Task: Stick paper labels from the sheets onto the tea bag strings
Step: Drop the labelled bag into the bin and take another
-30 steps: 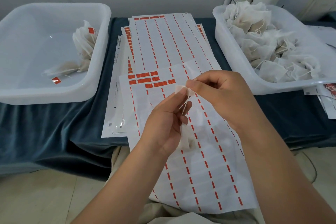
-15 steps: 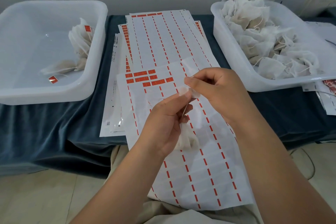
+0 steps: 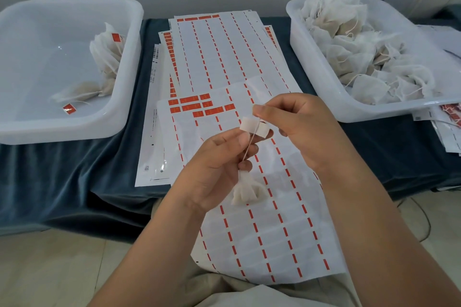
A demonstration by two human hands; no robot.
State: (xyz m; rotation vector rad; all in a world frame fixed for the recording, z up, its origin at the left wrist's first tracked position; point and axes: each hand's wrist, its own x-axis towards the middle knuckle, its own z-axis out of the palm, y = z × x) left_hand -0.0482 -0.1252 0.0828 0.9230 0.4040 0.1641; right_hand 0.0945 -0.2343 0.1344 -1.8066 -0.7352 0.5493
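Pinching a peeled label [image 3: 253,127] over the string [image 3: 249,149], your right hand [image 3: 301,129] meets your left hand [image 3: 212,164], which grips that string, tea bag [image 3: 245,192] dangling. Few labelled bags [image 3: 107,57] are done; an unlabelled heap [image 3: 361,57] remains.

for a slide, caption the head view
Right hand holds the string of a tea bag across a label held by the left hand.

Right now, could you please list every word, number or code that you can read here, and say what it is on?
Nothing here is legible.
Red labels on the top sheet: pale print, too blurred.
Barcode and small print on the lower sheet's edge: too small.
Red tags in the left tub: too blurred.
Label in the left hand: white side up, no print shows.
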